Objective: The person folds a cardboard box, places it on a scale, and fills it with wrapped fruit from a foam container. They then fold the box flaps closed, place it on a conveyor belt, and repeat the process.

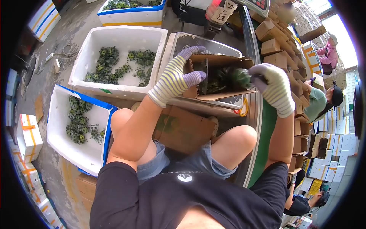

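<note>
Carton (223, 61) edges between left hand (175, 78) and right hand (274, 89), conveyor (267, 131) alongside.

Very little here can be read. Just beyond the left hand (177, 76), which grips a cardboard box (225, 63), and the right hand (272, 87), closed on a green bunch (230, 78) in that box, a white tag (223, 11) carries dark handwritten strokes. One looks like a square character; the rest is too blurred to make out. Further beyond the right hand, a grey panel (256, 4) shows red marks too small to read. Below both hands, close to the body, the black shirt (152, 202) bears a white oval emblem (185, 177) with a V-shaped mark. Under the left forearm, a flat carton (183, 129) has a faded green round print, unreadable.
</note>
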The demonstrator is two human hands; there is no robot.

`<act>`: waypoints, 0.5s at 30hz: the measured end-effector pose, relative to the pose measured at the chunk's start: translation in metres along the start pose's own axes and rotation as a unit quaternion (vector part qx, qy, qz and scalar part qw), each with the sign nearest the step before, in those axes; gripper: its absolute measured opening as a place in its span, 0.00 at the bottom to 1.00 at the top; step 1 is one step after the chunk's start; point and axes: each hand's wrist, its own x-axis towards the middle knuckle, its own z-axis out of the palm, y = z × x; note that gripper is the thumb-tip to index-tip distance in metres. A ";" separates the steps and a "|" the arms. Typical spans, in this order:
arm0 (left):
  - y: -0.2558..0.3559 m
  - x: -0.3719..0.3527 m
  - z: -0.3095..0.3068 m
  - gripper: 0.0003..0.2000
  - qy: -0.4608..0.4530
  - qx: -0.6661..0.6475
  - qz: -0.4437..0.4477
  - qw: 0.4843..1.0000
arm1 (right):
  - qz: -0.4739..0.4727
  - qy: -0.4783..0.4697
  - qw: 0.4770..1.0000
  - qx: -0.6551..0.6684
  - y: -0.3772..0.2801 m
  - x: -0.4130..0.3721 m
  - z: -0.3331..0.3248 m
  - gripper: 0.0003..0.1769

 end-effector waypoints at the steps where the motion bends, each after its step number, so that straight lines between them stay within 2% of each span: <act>1: 0.001 0.000 0.001 0.33 -0.001 -0.023 -0.012 1.000 | -0.009 -0.031 0.999 -0.043 -0.003 0.003 0.005 0.11; 5: 0.005 0.000 0.004 0.31 0.007 -0.088 -0.040 0.995 | -0.033 -0.007 0.998 -0.059 -0.026 0.022 0.012 0.10; 6: 0.006 0.000 0.006 0.31 0.014 -0.088 -0.032 0.995 | 0.014 -0.041 0.998 -0.041 -0.030 0.029 0.014 0.14; 9: 0.008 -0.001 0.008 0.29 0.010 -0.113 -0.044 0.993 | 0.028 -0.230 0.957 -0.172 -0.041 0.057 0.041 0.22; 11: 0.008 0.000 0.008 0.28 0.008 -0.109 -0.037 0.993 | 0.023 -0.265 0.947 -0.181 -0.046 0.070 0.065 0.24; 12: 0.010 0.001 0.008 0.27 0.010 -0.093 -0.019 0.995 | -0.020 -0.235 0.958 -0.161 -0.037 0.070 0.076 0.20; 13: 0.010 0.001 0.008 0.26 0.012 -0.076 -0.002 0.997 | -0.015 -0.220 0.968 -0.121 -0.031 0.068 0.075 0.19; 14: 0.008 0.001 0.006 0.23 0.030 -0.078 -0.046 0.995 | -0.011 -0.207 0.975 -0.082 -0.026 0.067 0.072 0.18; 15: 0.008 0.001 0.006 0.23 0.032 -0.094 -0.047 0.994 | -0.008 -0.193 0.980 -0.044 -0.021 0.066 0.066 0.17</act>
